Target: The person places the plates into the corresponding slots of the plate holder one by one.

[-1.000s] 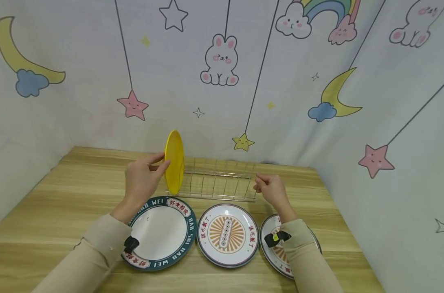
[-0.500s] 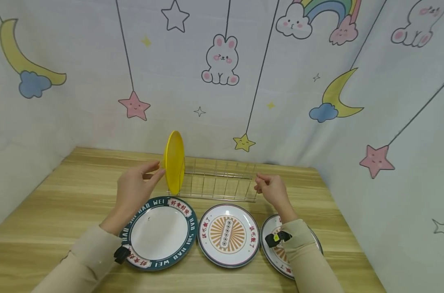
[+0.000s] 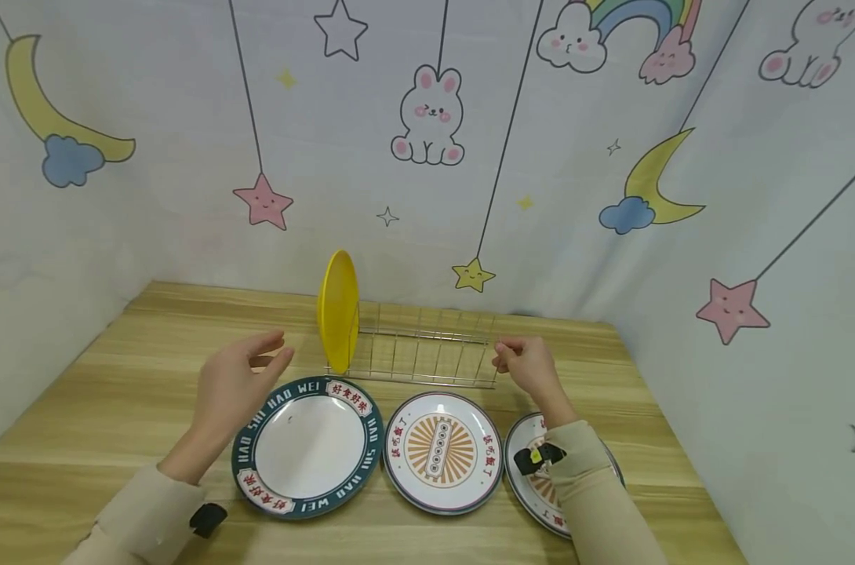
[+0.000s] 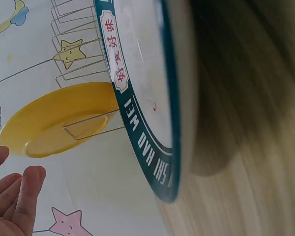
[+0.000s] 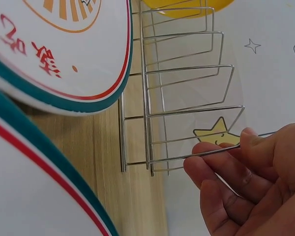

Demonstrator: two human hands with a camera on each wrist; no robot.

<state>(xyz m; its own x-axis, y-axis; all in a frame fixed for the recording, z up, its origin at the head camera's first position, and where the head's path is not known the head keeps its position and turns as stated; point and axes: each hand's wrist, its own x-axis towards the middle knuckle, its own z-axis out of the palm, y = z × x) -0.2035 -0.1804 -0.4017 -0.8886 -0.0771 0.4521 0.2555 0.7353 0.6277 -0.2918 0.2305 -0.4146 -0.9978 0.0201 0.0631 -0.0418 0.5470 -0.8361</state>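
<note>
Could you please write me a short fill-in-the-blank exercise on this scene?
The upright plate in the wire rack is coloured ____.
The right hand pinches one end of the wire rack, while the left hand holds ____.
In the head view, the flat plate lettered HAO SHI HAO WEI lies farthest to the ____.
Missing words: yellow; nothing; left.

The place looks like a small booth walled in cloth, with a homely look; whether it stands inside a home or a studio cannot be told. Pale fabric [image 3: 187,78], softly creased near the right corner, closes off the back and both sides. Its nursery print shows a rabbit [image 3: 431,129], a rainbow [image 3: 642,9], moons [image 3: 32,94] and stars [image 3: 263,202]. The wood-grain counter [image 3: 187,329] carries kitchen ware: a wire rack [image 3: 420,336], a yellow plate [image 3: 339,314] and patterned plates [image 3: 442,455]
</note>
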